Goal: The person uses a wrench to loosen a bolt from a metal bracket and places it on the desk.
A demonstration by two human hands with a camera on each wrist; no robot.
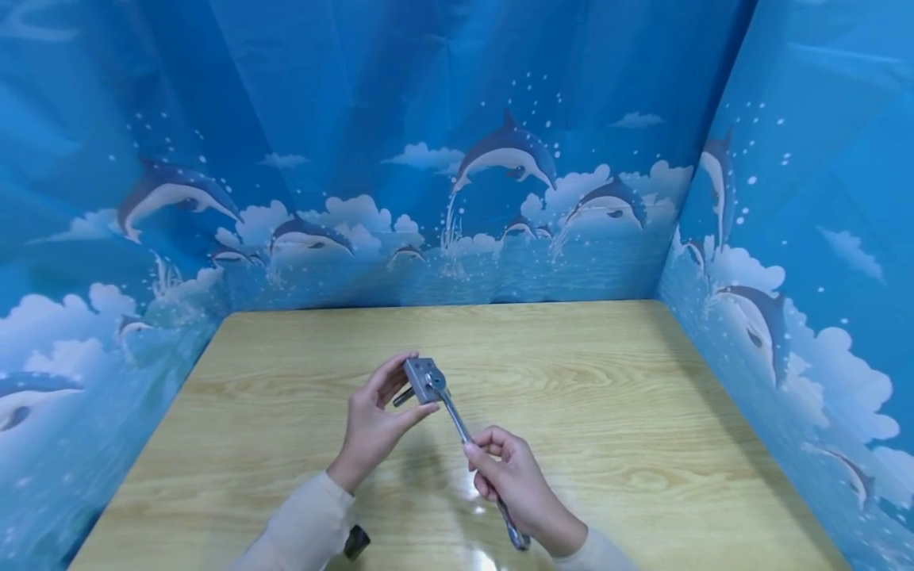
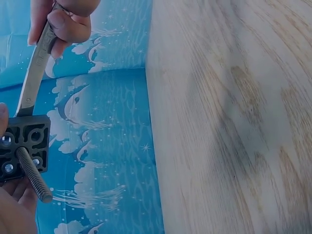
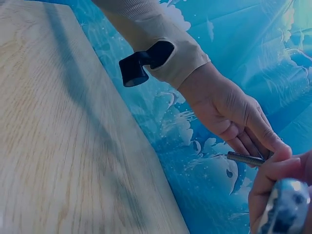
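Raised above the table, a square grey block (image 1: 416,381) with holes through it is gripped at its edges by my left hand (image 1: 371,428). From its back sticks a threaded bolt (image 2: 34,175), seen most clearly in the left wrist view. My right hand (image 1: 517,485) holds a metal wrench (image 1: 455,415) partway along its handle, fingers curled round it. The wrench's far head lies at the block's front face, over the bolt's position; the bolt's head is hidden there. In the right wrist view the wrench's near end (image 3: 285,209) shows large and close.
A wood-grain table (image 1: 607,381) lies beneath both hands. Blue dolphin-print curtains (image 1: 371,159) stand along its back and sides. A black camera mount (image 3: 134,68) sits on the left wrist, over the pale sleeve.
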